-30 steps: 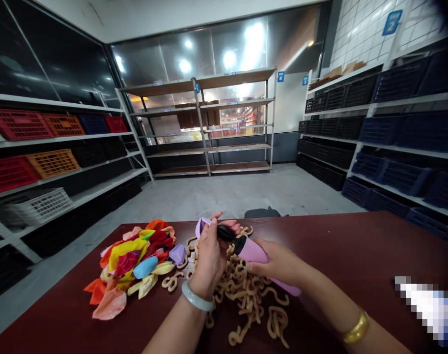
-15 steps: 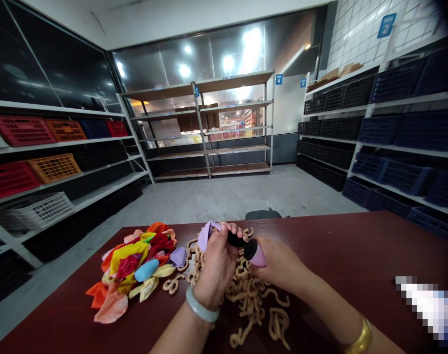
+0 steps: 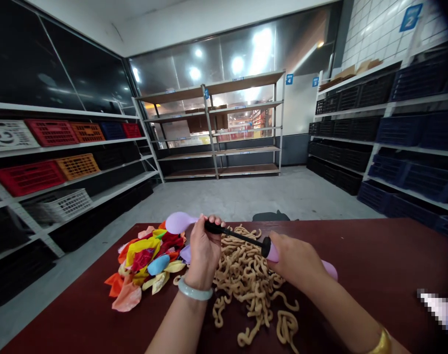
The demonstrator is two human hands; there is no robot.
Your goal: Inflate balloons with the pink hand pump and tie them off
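My left hand (image 3: 206, 243) is closed around the black end of a balloon pump, pinching the neck of a lilac balloon (image 3: 179, 223) there. The balloon is partly filled and points left. My right hand (image 3: 295, 258) grips the pump's lilac body (image 3: 330, 270), whose rounded end sticks out behind the hand. Between the hands a black rod (image 3: 244, 237) lies drawn out. Beneath them spreads a heap of tan, curly, worm-like pieces (image 3: 249, 280). To the left lies a pile of colourful limp balloons (image 3: 146, 260), with a blue one (image 3: 158, 264) among them.
Everything lies on a dark red table (image 3: 356, 250). Beyond it, a grey floor leads to a tall shelf rack (image 3: 214, 137). Crates (image 3: 56, 132) fill the shelves on the left, and dark crates (image 3: 401, 169) line those on the right. A pixelated patch covers something at the right edge.
The hands have moved apart, and the pump's black rod now shows between them. The lilac balloon has swelled from limp to partly filled. The view has turned slightly left.
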